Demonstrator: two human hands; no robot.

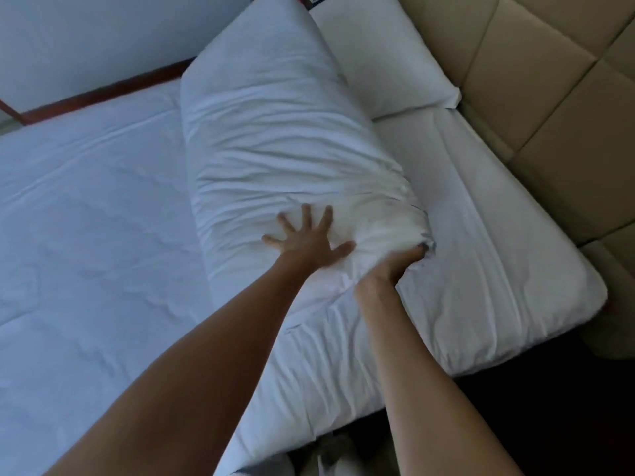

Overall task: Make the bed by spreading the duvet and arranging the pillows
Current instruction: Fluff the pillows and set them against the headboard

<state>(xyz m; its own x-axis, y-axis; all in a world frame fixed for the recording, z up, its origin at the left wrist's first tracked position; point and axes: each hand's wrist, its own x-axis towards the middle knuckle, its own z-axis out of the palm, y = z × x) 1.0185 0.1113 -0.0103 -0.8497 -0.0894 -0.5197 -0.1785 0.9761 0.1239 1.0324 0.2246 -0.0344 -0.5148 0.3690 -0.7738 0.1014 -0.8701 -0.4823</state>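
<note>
The large white pillow [281, 146] lies lengthwise on the bed [86, 218], one step out from the padded headboard [549, 97], with a second pillow [381, 60] between it and the headboard. The left hand [305, 237] presses flat on its near end, fingers spread; the right hand [395, 266] grips the near corner, fingers curled under. To place it well, I judge the grip should swing that end toward the headboard while the flat palm steadies and smooths the wrinkled case.
</note>
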